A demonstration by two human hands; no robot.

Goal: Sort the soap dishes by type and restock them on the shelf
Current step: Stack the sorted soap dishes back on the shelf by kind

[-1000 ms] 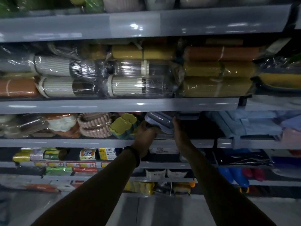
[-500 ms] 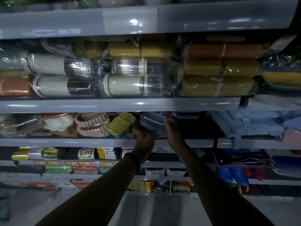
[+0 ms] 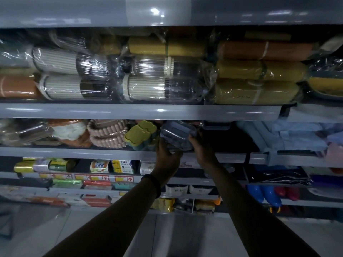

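A wrapped pack of grey soap dishes (image 3: 176, 135) sits tilted on the middle shelf (image 3: 74, 152). My left hand (image 3: 168, 152) grips it from below left and my right hand (image 3: 201, 145) holds its right end. Right beside it on the left stands a stack of yellow-green soap dishes (image 3: 142, 133). Further left lie pink beaded-rim soap dishes (image 3: 107, 134) and white and orange soap dishes (image 3: 71, 132) in plastic. The dim light hides the back of the shelf.
A dark gap (image 3: 230, 141) opens on the shelf right of my hands, then folded light-blue items (image 3: 285, 136). Wrapped canisters (image 3: 157, 88) and rolled mats (image 3: 256, 89) fill the shelf above. Bag rolls (image 3: 100, 166) sit on lower shelves. Grey floor lies below.
Both hands have shifted the grey pack leftward along the shelf, up against the yellow-green stack. The view has tilted slightly upward.
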